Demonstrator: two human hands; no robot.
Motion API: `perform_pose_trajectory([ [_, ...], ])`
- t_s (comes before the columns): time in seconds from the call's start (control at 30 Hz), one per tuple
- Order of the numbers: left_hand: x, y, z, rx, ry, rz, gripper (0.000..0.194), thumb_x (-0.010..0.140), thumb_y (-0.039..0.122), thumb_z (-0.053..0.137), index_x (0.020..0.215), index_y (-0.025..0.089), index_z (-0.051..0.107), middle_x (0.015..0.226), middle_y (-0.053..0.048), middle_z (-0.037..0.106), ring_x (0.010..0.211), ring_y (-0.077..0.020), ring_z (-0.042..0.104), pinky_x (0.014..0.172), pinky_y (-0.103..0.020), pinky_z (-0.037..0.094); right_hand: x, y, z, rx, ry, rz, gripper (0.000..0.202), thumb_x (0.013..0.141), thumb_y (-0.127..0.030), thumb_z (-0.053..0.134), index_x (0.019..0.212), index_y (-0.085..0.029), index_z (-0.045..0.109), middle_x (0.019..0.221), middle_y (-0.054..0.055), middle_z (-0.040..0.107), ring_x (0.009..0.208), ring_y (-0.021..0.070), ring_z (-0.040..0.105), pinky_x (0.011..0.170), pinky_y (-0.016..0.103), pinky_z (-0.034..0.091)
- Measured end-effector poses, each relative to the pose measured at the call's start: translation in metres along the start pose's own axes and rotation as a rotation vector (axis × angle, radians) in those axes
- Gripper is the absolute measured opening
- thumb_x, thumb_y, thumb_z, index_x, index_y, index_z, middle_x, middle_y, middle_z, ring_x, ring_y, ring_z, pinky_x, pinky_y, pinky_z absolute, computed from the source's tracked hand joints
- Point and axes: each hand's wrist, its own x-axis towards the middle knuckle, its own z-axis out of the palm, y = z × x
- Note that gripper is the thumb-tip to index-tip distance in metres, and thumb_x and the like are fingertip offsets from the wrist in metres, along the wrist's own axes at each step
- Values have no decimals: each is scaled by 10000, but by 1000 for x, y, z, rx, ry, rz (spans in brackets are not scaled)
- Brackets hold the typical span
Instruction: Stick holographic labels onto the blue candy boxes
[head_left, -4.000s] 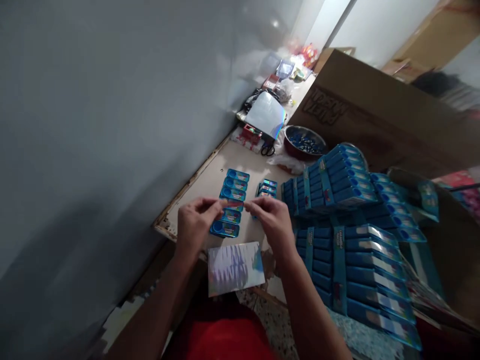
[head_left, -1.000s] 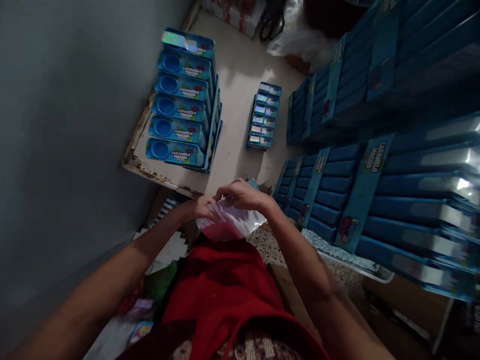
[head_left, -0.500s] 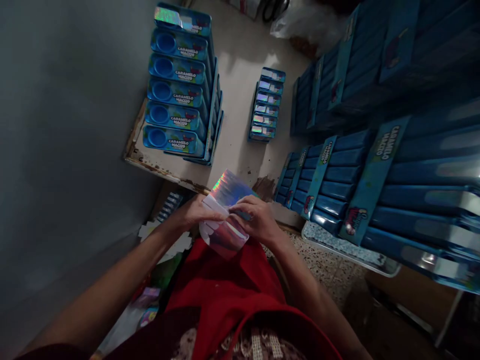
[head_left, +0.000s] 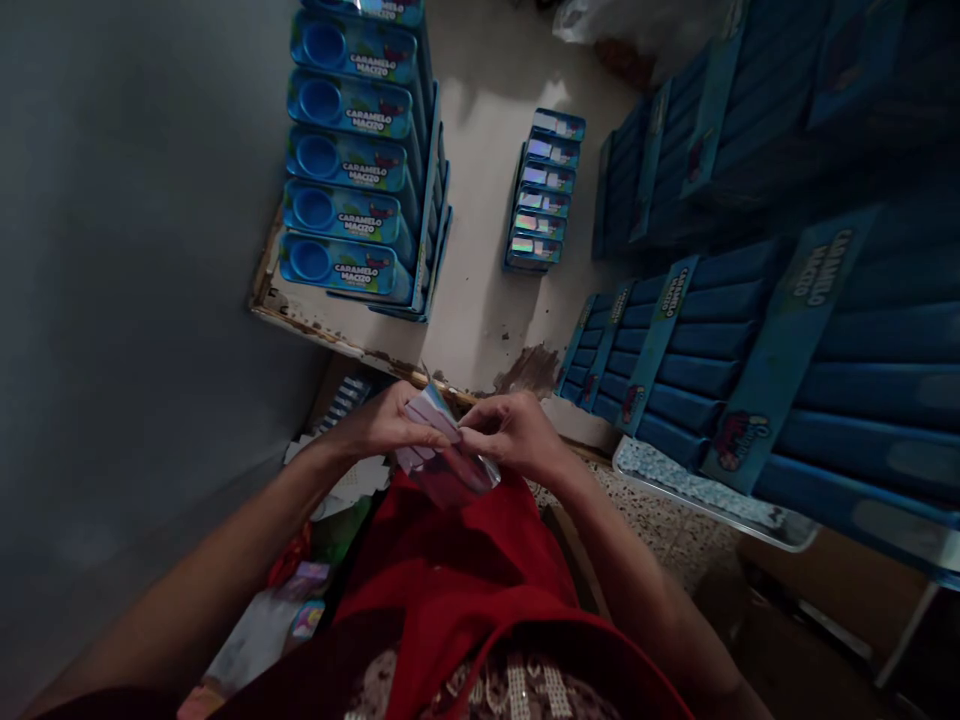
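Note:
A shiny, partly see-through plastic sheet (head_left: pixel 450 472) with white strips hangs between my two hands, in front of the red apron (head_left: pixel 450 560). My left hand (head_left: pixel 394 422) pinches its left part between thumb and fingers. With thumb and forefinger together, my right hand (head_left: pixel 514 432) grips the sheet's right part, its fingertips close to those of my left hand. The sheet is folded or seen edge-on at the top, so its full shape is hidden.
Blue boxes (head_left: pixel 349 105) stand in a row on the worn table (head_left: pixel 472 320), with a smaller row (head_left: pixel 546 180) behind. Large blue stacks (head_left: pixel 675 350) rise at the right over a clear tray (head_left: pixel 697 490). Papers and packets (head_left: pixel 307 590) lie lower left.
The sheet's shiny upper part, spread out before, is now folded down or turned edge-on. My hands stay close together. The view has shifted slightly, moving the left boxes up in the picture.

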Motion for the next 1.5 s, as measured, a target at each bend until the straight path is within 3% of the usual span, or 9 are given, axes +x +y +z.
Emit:
perform_pose_trajectory([
  [0.27,1,-5,-1,-24,25,-27,306,699,422,871,759,137,776,693,-47,724,598,-177,645,525,-235,488,8,5,-3,69,-54,27,171,801,-161,659,840,-174,826,683,-7,730,632,109,632,566,181,421],
  [0.57,0,5,0,-67,44,-20,209,663,332,863,700,165,744,649,-18,696,573,-166,603,525,-249,476,14,25,6,212,-46,67,143,768,-202,703,854,-181,816,718,1,749,637,119,657,567,192,470],
  [0.77,1,1,-3,-30,40,-1,181,645,299,863,671,160,749,609,-12,666,546,-149,567,497,-239,435,17,19,4,221,-114,65,128,758,-179,688,808,-168,805,697,1,740,603,100,631,558,187,465],
  [0.9,2,-3,-4,-22,28,7,170,665,317,847,690,170,767,618,-22,678,548,-159,576,500,-249,447,16,15,4,172,-87,62,192,752,-142,639,827,-174,813,674,-8,722,592,91,611,544,180,441],
  [1.17,3,-8,-5,50,5,24,244,683,361,860,650,161,725,599,-11,651,538,-143,555,489,-236,430,17,21,9,143,-102,98,94,755,-228,725,777,-165,790,689,5,726,632,112,622,549,189,428],
  [1.37,5,-13,-9,97,-15,-97,315,646,387,887,689,131,708,628,-14,652,557,-140,563,488,-228,430,16,18,7,151,-191,101,128,801,-230,667,776,-153,765,662,-10,690,615,97,586,554,180,415],
  [1.5,5,-12,-8,82,-46,-86,284,671,355,864,672,127,696,598,3,618,546,-120,526,487,-218,394,16,26,11,186,-205,139,149,821,-217,627,795,-159,762,631,-17,679,575,91,567,538,182,405],
])
